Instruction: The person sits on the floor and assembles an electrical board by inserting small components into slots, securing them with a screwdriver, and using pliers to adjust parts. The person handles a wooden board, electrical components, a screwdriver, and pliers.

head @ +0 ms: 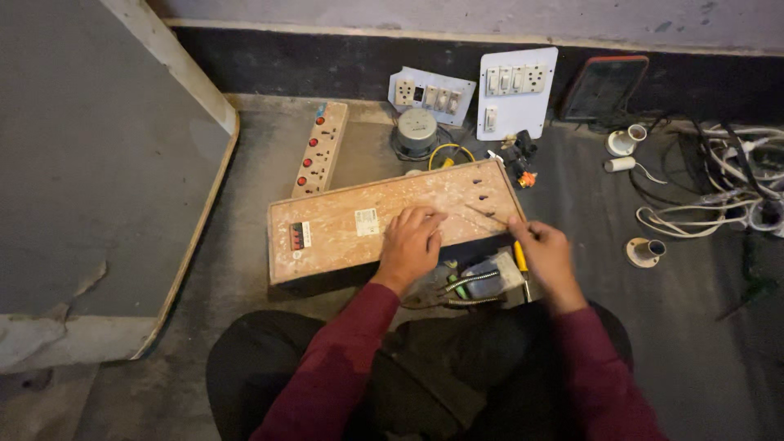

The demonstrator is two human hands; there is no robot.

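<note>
A rectangular wooden board (343,229) lies on the floor in front of me, with a small bank of red switches at its left end and a few holes near its right end. My left hand (411,243) rests flat on the board's middle, fingers spread. My right hand (545,255) is at the board's right edge, pinching a thin metal rod or wire (487,214) that points across the board toward the holes. A yellow-handled tool (520,257) lies just beside and under that hand.
Behind the board lie a beige extension strip (320,149) with red switches, two white switch plates (516,91), a round grey metal part (416,131) and a dark tablet-like panel (603,86). White lamp holders (645,251) and tangled white cables (727,196) lie right. A large board (98,163) leans left.
</note>
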